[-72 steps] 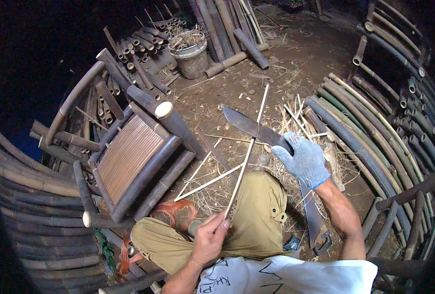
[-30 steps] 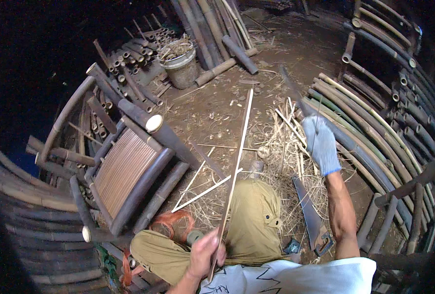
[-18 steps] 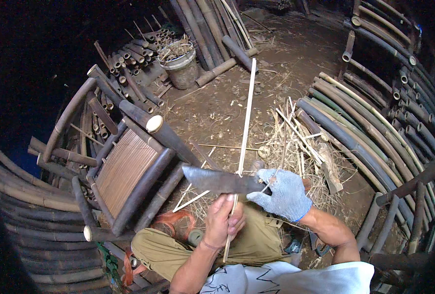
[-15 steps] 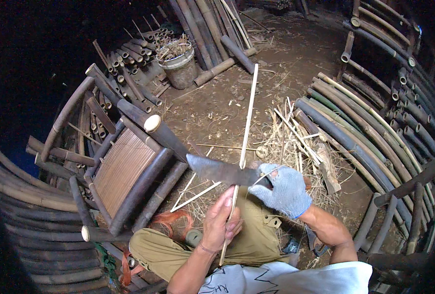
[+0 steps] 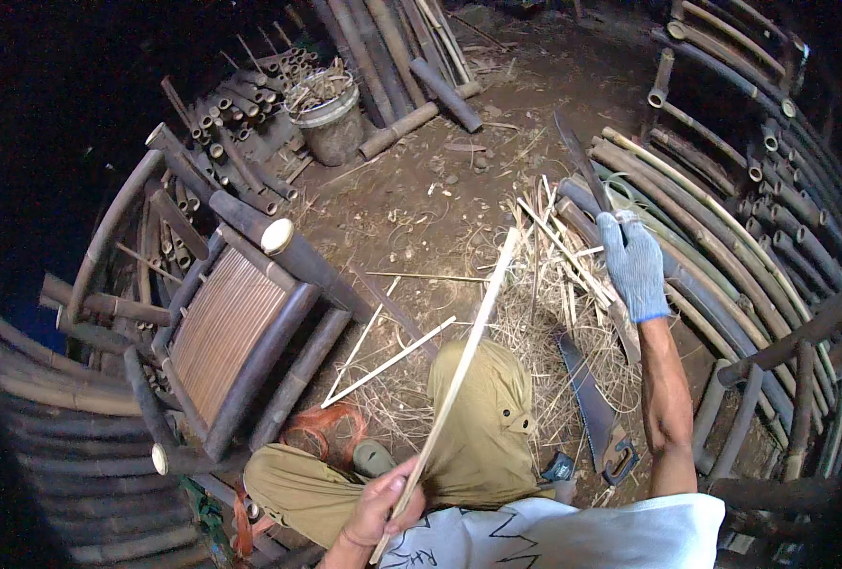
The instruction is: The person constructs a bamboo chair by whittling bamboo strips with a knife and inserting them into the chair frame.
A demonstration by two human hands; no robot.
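My bare left hand (image 5: 380,507) is closed round the lower part of a long pale bamboo strip (image 5: 470,343). The strip slants up and away across my bent knee, its far end free. Out to the right, my right hand (image 5: 635,270) in a grey knitted glove grips a machete (image 5: 582,159), its dark blade pointing away and slightly left. The glove covers the handle. A thin curled shaving (image 5: 629,192) shows beside the gloved fingers. Blade and strip are well apart.
A bamboo chair (image 5: 231,332) stands at left. Shavings (image 5: 525,308) litter the dirt floor, with a handsaw (image 5: 587,403) near my right knee. Bamboo poles (image 5: 715,228) lie stacked at right. A bucket of scraps (image 5: 331,128) stands at the back, and orange plastic ribbon (image 5: 331,427) lies near my foot.
The machete has left the strip; my right hand has swung away to the far right with it. My left hand has drawn the strip down and nearer to me.
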